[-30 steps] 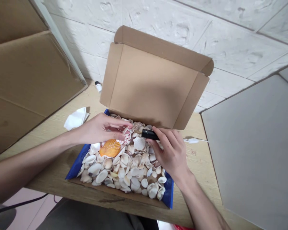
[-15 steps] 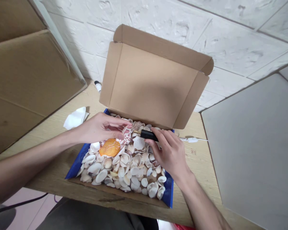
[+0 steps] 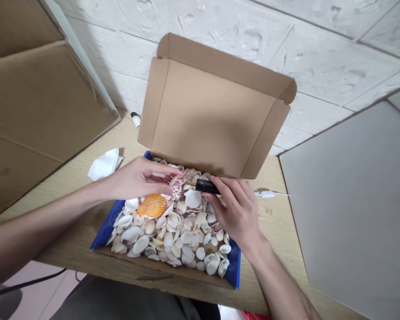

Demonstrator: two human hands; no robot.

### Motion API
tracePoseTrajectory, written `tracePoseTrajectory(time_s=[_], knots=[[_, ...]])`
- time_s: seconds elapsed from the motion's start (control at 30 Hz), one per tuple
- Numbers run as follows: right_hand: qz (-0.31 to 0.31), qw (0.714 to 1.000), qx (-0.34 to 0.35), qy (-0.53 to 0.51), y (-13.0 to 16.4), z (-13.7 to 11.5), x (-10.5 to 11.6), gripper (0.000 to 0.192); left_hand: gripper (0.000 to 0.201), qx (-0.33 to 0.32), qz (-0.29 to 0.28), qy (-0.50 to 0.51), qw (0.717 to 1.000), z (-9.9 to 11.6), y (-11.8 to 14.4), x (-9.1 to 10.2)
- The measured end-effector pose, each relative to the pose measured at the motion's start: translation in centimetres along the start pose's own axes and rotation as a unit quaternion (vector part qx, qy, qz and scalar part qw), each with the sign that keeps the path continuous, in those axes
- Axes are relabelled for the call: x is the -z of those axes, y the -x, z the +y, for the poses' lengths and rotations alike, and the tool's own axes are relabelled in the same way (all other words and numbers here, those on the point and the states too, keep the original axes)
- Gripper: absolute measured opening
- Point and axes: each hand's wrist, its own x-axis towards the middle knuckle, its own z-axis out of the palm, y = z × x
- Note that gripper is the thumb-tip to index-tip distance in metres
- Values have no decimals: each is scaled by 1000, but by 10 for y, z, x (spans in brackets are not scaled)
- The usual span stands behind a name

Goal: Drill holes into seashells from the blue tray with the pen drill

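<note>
Because the small shell [image 3: 174,181] is thin and pale, the left hand [image 3: 142,178] seems to hold it by its rim alone, pinched between thumb and fingertips, which leaves the side facing the tool free; part of it is hidden by the fingers. The right hand [image 3: 237,205] is wrapped around a black pen-like tool [image 3: 206,186], thumb beneath and fingers over the barrel, a grip that probably suits fine steering. Its brass-coloured tip [image 3: 190,183] points towards the shell, very near it; whether they touch I cannot tell.

Both hands work above the rear half of a box [image 3: 234,266] full of loose shells [image 3: 186,240], so anything dropped would likely land among them. The box sits at the front edge of the tabletop [image 3: 282,226], presumably for easy reach, and its lid [image 3: 213,106] stands raised towards the back edge, out of the hands' way. An orange scallop [image 3: 152,206] lies on the heap just below the left hand, beside a red-speckled shell [image 3: 177,191].

Right of the box, a white cable connector [image 3: 266,194] trails towards the tabletop's right edge, clear of the tip. A crumpled tissue [image 3: 104,164] lies left of the box, and a small bottle [image 3: 135,119] is near the back edge, both off to the side.
</note>
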Motion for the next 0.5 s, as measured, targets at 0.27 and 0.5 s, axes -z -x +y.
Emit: tracePoseTrajectory(time_s=[0.27,0.5], knots=[[-29,999,-12,-6,0,-1,-1,31,44,6,8,21,1000,-1,2,-2],[-36,999,-12,-9,-1,-3,-1,31,40,-9,21,37,999,0,2,-3]])
